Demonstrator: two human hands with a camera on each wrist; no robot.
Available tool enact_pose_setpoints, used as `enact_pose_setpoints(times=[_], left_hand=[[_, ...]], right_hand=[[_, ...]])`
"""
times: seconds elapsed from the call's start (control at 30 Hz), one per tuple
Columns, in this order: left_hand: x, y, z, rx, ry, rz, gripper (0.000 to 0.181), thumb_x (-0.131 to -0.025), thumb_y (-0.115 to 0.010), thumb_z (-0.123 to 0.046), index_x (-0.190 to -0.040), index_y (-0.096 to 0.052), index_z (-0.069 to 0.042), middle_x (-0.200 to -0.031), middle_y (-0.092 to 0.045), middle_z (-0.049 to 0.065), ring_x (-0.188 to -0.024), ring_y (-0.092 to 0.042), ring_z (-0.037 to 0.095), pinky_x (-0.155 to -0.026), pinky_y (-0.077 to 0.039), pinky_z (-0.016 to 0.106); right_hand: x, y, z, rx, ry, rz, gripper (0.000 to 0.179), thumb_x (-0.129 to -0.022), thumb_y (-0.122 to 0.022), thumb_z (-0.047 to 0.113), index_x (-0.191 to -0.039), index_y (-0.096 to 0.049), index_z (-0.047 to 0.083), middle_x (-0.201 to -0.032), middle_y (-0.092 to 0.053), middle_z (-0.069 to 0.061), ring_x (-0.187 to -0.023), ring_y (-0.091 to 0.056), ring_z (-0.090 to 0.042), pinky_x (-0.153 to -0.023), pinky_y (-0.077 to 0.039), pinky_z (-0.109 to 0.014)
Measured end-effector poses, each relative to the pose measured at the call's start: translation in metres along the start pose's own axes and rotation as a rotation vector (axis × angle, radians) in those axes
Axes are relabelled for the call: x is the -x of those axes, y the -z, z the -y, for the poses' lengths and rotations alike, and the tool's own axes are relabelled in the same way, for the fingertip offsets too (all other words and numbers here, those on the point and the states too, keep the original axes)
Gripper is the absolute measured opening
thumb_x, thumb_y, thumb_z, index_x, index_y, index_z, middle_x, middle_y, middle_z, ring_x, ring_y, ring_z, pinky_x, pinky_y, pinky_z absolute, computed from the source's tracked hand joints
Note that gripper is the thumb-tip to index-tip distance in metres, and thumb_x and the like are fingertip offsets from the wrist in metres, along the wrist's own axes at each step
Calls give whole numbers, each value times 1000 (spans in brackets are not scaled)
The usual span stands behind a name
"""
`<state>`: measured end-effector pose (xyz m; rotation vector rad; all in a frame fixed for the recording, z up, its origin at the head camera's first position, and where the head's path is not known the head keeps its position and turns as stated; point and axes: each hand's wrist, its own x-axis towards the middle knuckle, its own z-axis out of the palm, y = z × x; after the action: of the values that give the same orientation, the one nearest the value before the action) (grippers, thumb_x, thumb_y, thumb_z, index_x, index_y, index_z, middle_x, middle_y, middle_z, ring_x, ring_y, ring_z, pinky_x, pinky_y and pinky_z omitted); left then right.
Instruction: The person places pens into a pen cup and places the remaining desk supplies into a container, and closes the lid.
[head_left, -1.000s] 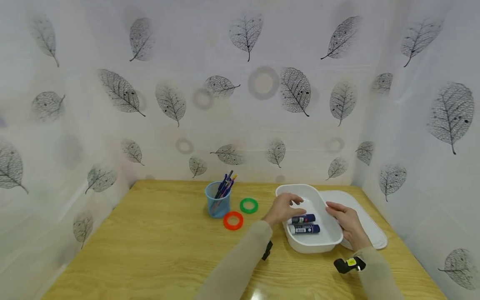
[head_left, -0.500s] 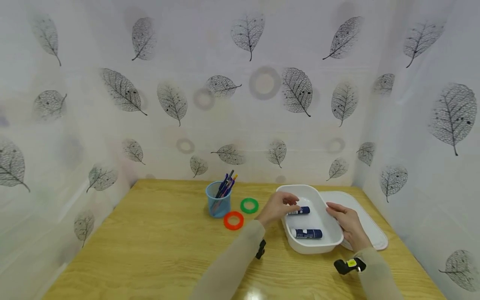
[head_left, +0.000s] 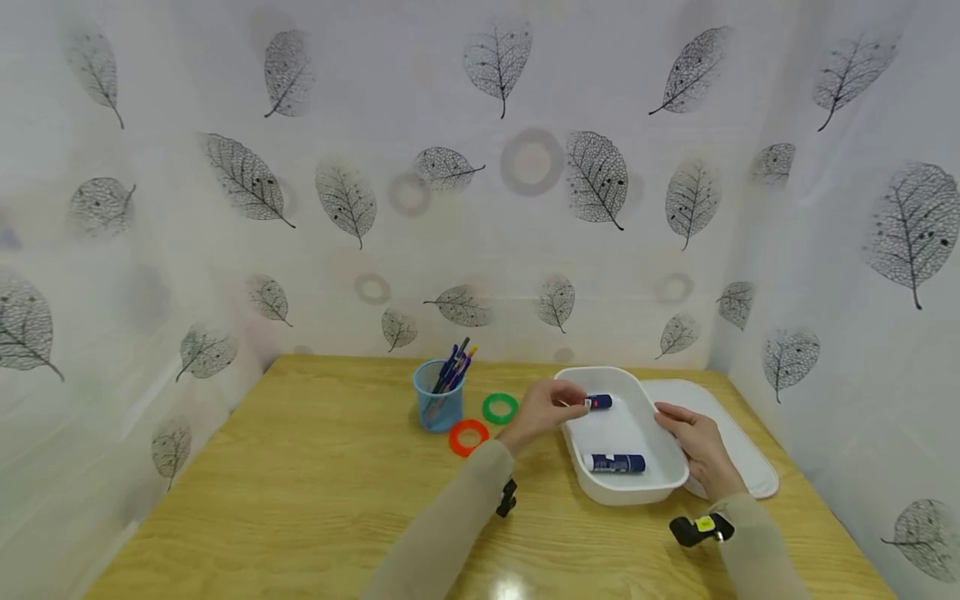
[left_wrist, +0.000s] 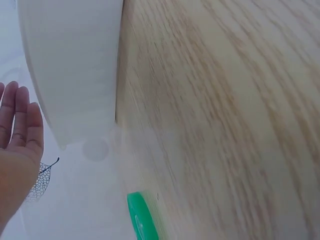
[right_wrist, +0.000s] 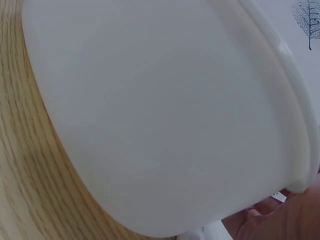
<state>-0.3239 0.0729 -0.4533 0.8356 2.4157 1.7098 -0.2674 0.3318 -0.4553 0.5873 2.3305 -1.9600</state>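
Observation:
In the head view, my left hand (head_left: 543, 408) reaches over the left rim of a white plastic box (head_left: 626, 495). Between its thumb and fingers it pinches the near end of a small navy glue stick (head_left: 601, 402) inside the box, toward the back. A second navy glue stick (head_left: 618, 463) with a white end lies at the front of the box floor. My right hand (head_left: 701, 446) grips the box's right rim. The left wrist view shows the left fingers (left_wrist: 21, 117) over the rim, their tips apart from what they hold; the glue stick is hidden there.
A white lid (head_left: 742, 450) lies flat on the wooden table, partly under the box's right side. Left of the box are a green ring (head_left: 500, 421), a red-orange ring (head_left: 454, 438) and a blue cup (head_left: 440, 414) of pens. Leaf-printed curtains surround the table.
My left hand has moved one glue stick away from the other, toward the back of the box. The front glue stick has shifted slightly forward. My right hand stays on the rim.

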Motion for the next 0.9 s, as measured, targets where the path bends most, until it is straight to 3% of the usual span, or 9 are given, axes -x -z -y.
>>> enact_pose_setpoints(times=[0.23,0.37,0.57,0.73,0.9], left_hand=[[11,11,0,67,-15,-42,20,-87,-75,-20,-105,-74,-10,-98,-73,2,-87,-64,7,-79,-54,21],[16,18,2,96,-1,-47,22,-87,-75,-20,-107,-74,-11,-101,-73,2,-88,-64,6,-81,-54,22],[23,26,10,101,0,-46,23,-90,-71,-16,-110,-71,-6,-110,-71,13,-93,-64,8,-83,-54,23],[30,32,16,116,-9,-78,22,-89,-72,-12,-109,-71,-2,-106,-73,10,-92,-65,12,-80,-55,24],[40,44,17,142,21,-100,20,-90,-71,-11,-109,-71,-5,-108,-72,16,-90,-65,13,-77,-53,23]], right_hand=[[-1,-1,0,18,5,4,59,-99,-59,26,-149,-38,3,-156,-32,-23,-133,-44,-31,-83,-56,-22],[-2,0,-1,27,-1,0,58,-99,-58,26,-150,-38,5,-156,-33,-21,-134,-43,-31,-84,-56,-22],[-1,1,-4,29,-6,-2,58,-100,-58,26,-150,-38,5,-156,-33,-21,-135,-43,-31,-91,-55,-26],[-1,0,-4,36,-7,-10,58,-99,-59,27,-150,-39,5,-156,-33,-21,-135,-42,-31,-100,-51,-33],[-2,-1,-2,33,-12,-13,58,-99,-58,27,-150,-39,6,-156,-34,-19,-136,-42,-31,-106,-46,-37]])
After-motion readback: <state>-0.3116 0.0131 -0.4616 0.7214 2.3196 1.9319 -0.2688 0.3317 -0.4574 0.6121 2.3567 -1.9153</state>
